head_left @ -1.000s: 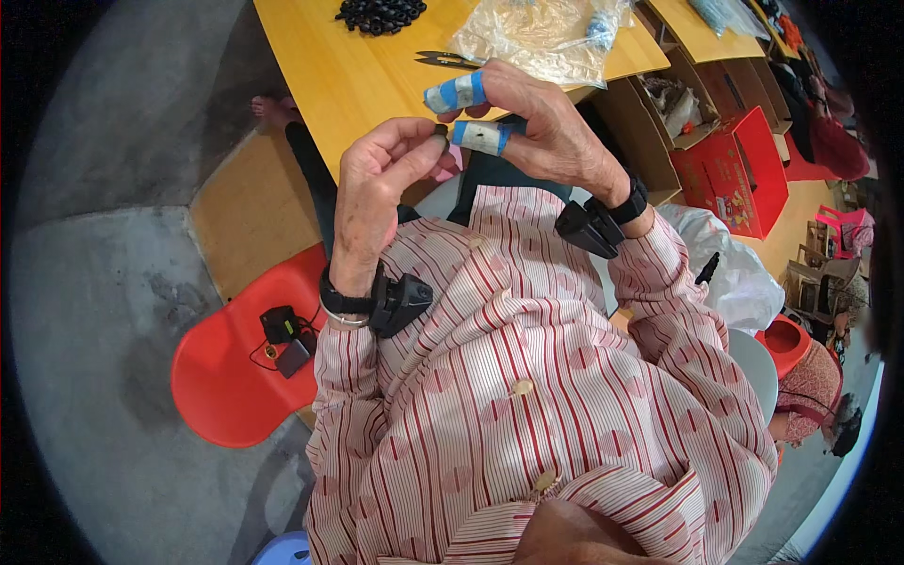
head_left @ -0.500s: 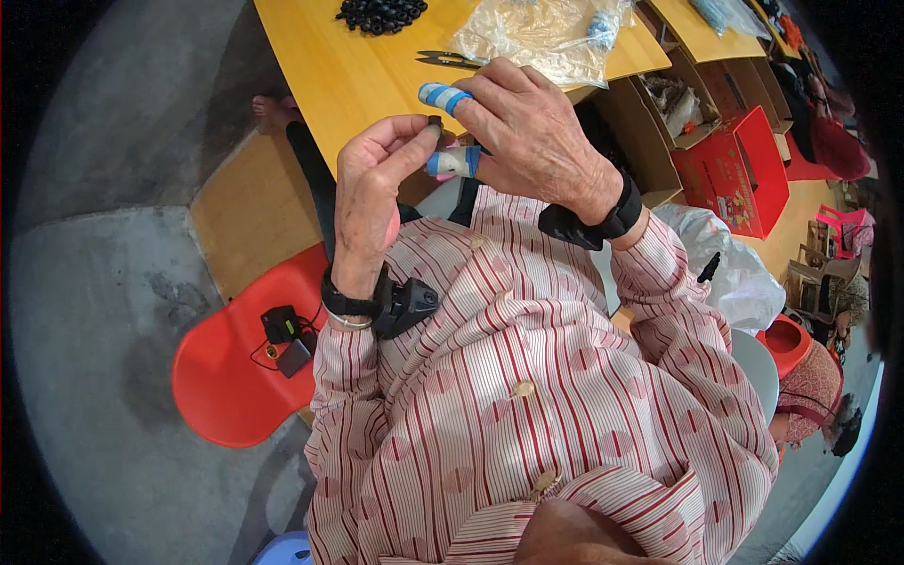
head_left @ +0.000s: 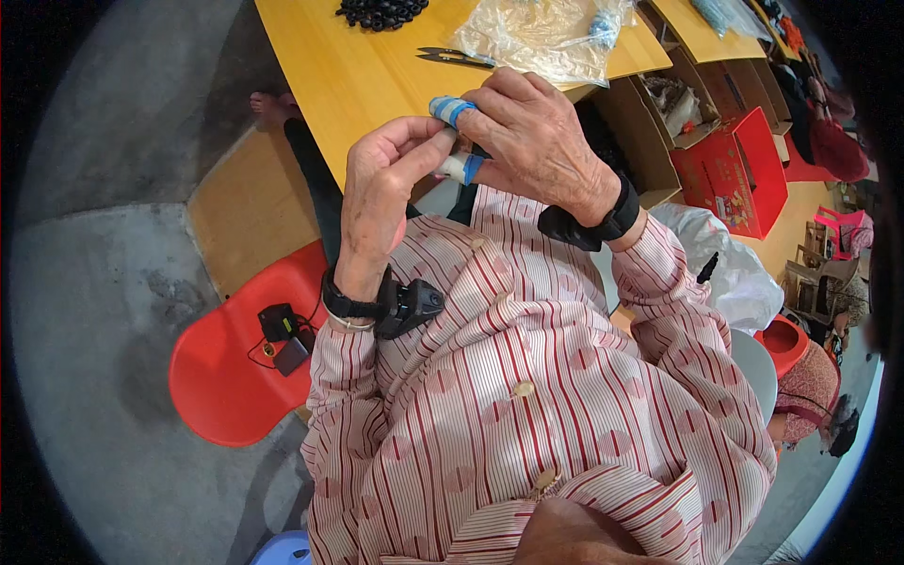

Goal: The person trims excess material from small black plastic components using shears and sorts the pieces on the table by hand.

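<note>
My left hand is raised over the near edge of the yellow table, thumb and forefinger pinched together. A small black piece showed in that pinch half a second ago; the fingertips hide it now. My right hand meets it from the right, its forefinger and thumb wrapped in blue-and-white tape and curled to the left fingertips. What the right fingers grip is hidden. Just beyond the hands lies a pair of black thread snips. Farther back sits a pile of small black ring-like pieces.
A clear plastic bag lies on the yellow table. To the right stand open cardboard boxes, a red box and a white plastic bag. A red chair at left holds small black devices. Other people sit at far right.
My right hand has come down slightly and its taped fingers have closed in on the left fingertips. The left hand has shifted a little right. The black piece has gone from sight.
</note>
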The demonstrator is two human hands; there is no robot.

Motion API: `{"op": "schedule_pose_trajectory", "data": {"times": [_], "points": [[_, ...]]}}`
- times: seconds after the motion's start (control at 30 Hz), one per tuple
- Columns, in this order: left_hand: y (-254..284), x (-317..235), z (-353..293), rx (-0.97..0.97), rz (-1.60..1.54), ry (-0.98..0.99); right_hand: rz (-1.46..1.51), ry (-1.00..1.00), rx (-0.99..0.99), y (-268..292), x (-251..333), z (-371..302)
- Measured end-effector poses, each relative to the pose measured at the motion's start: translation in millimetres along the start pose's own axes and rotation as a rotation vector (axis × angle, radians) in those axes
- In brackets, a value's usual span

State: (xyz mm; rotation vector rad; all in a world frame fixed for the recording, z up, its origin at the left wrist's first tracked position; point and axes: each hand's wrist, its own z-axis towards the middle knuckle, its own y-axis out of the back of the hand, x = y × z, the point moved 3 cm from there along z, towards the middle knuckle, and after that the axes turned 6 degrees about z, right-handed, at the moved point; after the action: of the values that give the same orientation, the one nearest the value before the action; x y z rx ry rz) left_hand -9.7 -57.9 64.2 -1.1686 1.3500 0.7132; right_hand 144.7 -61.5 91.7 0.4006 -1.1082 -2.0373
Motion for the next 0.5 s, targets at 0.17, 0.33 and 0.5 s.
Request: {"op": "schedule_pose_trajectory", "data": {"times": [0.17,0.33,0.5], "points": [[-1,0,-1,0.033,-0.021,0.018,0.024,0.01,-0.081,0,-5,-2],[6,-8,-6,-0.047,0.101,0.07,0.118,0.003,-0.209,3,-7,-2],[4,-10,-6,0.068,0.047,-0.138,0.167,-0.014,-0.19,1,-6,-3]]}}
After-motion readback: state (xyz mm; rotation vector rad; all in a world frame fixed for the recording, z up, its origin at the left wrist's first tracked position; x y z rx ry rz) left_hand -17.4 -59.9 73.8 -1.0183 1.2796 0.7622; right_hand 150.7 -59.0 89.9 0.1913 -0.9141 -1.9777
